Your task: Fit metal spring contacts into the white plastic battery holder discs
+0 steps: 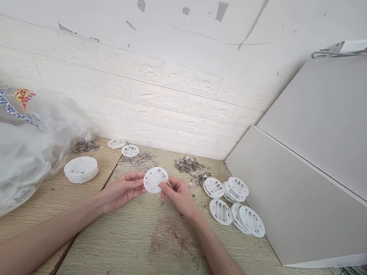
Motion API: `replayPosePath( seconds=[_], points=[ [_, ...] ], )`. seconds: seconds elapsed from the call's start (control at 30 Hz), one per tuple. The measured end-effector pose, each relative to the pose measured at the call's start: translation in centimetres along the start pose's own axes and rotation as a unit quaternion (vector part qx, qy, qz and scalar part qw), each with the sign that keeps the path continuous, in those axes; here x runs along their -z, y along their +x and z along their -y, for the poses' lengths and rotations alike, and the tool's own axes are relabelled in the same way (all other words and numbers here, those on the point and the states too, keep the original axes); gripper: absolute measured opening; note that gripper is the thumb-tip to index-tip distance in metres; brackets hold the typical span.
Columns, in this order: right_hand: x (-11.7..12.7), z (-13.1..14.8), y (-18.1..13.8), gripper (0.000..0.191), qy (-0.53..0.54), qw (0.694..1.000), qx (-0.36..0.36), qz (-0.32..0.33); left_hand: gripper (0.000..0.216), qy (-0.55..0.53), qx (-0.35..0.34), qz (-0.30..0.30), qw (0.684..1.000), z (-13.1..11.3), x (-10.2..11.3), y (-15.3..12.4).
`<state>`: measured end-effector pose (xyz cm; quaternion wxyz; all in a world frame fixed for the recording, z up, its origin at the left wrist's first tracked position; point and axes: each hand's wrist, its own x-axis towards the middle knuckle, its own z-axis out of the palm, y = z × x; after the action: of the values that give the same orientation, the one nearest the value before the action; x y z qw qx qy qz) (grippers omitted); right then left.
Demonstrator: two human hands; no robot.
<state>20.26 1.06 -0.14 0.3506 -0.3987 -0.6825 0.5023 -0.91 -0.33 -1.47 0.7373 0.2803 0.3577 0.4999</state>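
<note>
A round white disc [153, 180] sits between the left hand [124, 191], pinching its edge, and the right hand [180, 195], thumb pressed on its face; small metal parts [187, 164] lie piled just beyond the right.

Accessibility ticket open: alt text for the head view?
Left hand and right hand hold a round white plastic plate over a wood-grain table. Around them lie small metal parts, similar plates and a translucent plastic bag at left.
</note>
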Motion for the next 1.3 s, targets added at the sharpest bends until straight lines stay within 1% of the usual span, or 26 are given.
replayPosePath(
  seconds=[0.1, 0.23, 0.3, 0.33, 0.4, 0.47, 0.57, 0.63, 0.7, 0.8, 0.93, 1.1, 1.3],
  points=[
    [0.0, 0.1, -0.1, 0.037, -0.022, 1.0, 0.013, 0.006, 0.028, -0.002, 0.007, 0.009, 1.0, -0.1, 0.2, 0.1],
    [0.1, -0.5, 0.0, 0.033, -0.046, 0.998, 0.031, 0.012, 0.031, 0.022, 0.012, 0.047, 0.999, -0.3, 0.6, 0.1],
    [0.1, -0.9, 0.2, 0.026, -0.021, 0.998, 0.051, -0.006, 0.029, 0.035, 0.012, 0.08, 0.996, -0.3, 0.7, 0.1],
    [0.0, -1.1, 0.3, 0.026, 0.001, 0.998, 0.061, -0.018, 0.028, 0.04, 0.013, 0.095, 0.995, -0.2, 0.7, 0.0],
    [-0.1, -1.4, 0.4, 0.035, 0.033, 0.997, 0.063, -0.023, 0.028, 0.048, 0.011, 0.108, 0.993, -0.1, 0.6, 0.0],
    [-0.4, -1.6, 0.5, 0.039, 0.052, 0.997, 0.047, -0.016, 0.03, 0.054, 0.0, 0.094, 0.994, 0.1, 0.5, 0.0],
    [-0.5, -1.5, 0.6, 0.044, 0.084, 0.996, 0.015, -0.018, 0.023, 0.053, -0.014, 0.039, 0.998, 0.2, 0.1, 0.2],
    [-0.4, -1.2, 0.5, 0.046, 0.096, 0.995, -0.001, -0.034, 0.017, 0.045, -0.021, 0.009, 0.999, 0.1, -0.1, 0.2],
    [-0.2, -0.9, 0.4, 0.046, 0.099, 0.994, -0.01, -0.054, 0.016, 0.04, -0.035, 0.003, 0.999, 0.0, -0.2, 0.3],
    [0.2, -0.5, 0.3, 0.047, 0.098, 0.993, -0.019, -0.061, 0.018, 0.05, -0.039, 0.023, 0.998, 0.1, -0.2, 0.2],
    [0.2, -0.3, 0.1, 0.047, 0.096, 0.995, -0.02, -0.034, 0.021, 0.072, -0.008, 0.045, 0.996, 0.1, 0.1, 0.2],
    [0.0, -0.2, 0.1, 0.046, 0.096, 0.995, -0.009, -0.013, 0.024, 0.097, 0.042, 0.108, 0.988, -0.4, 0.4, 0.0],
    [0.3, -0.2, 0.1, 0.046, 0.086, 0.996, 0.004, -0.022, 0.02, 0.117, 0.057, 0.166, 0.978, -1.1, 0.3, -0.6]
  ],
)
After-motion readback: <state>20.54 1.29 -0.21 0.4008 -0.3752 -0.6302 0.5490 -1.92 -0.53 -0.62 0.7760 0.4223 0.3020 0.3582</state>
